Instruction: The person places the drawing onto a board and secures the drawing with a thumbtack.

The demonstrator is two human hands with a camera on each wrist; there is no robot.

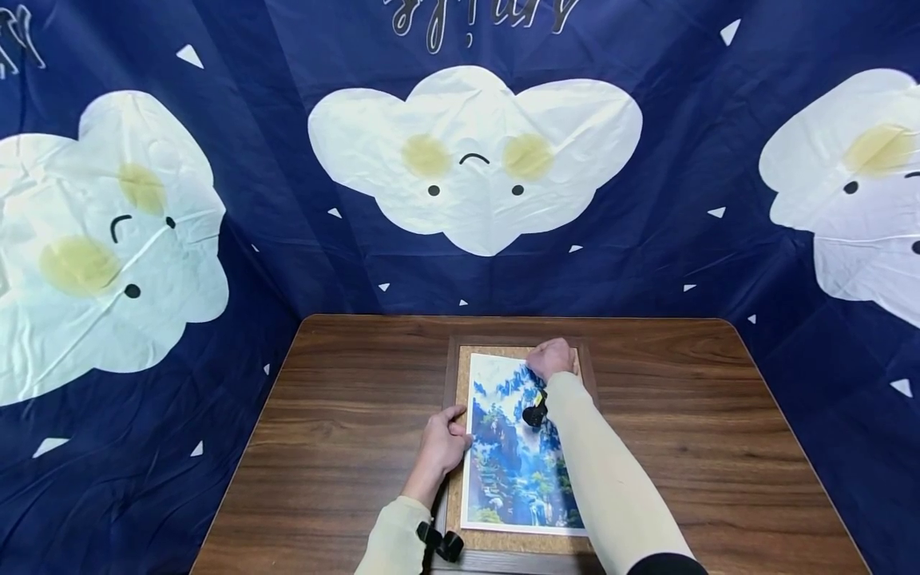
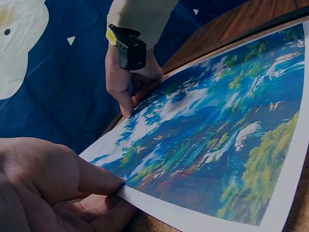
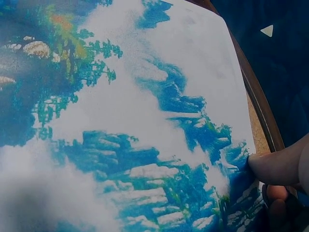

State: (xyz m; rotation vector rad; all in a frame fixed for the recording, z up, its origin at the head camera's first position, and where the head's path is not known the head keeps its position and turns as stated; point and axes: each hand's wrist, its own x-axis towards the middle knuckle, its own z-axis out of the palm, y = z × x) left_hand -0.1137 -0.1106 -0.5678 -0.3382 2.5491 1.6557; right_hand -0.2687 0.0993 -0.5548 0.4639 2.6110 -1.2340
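Observation:
A printed landscape picture (image 1: 506, 447), blue and green with a white border, lies over a cork board (image 1: 517, 545) in a brown frame. At the picture's left edge, my left hand (image 1: 443, 441) pinches the paper; the left wrist view has the thumb (image 2: 99, 180) on top and curled fingers beneath. My right hand (image 1: 552, 358) is at the top right of the picture. In the right wrist view its thumb (image 3: 277, 166) presses on the paper's top edge, with fingertips bent under it, so it pinches the sheet there. Part of the picture's right side is hidden by the right forearm.
The board lies on a dark wood-grain table (image 1: 345, 423), near the middle. A navy cloth (image 1: 280, 200) with white cloud prints hangs behind and at both sides. Small black cameras are strapped to both wrists.

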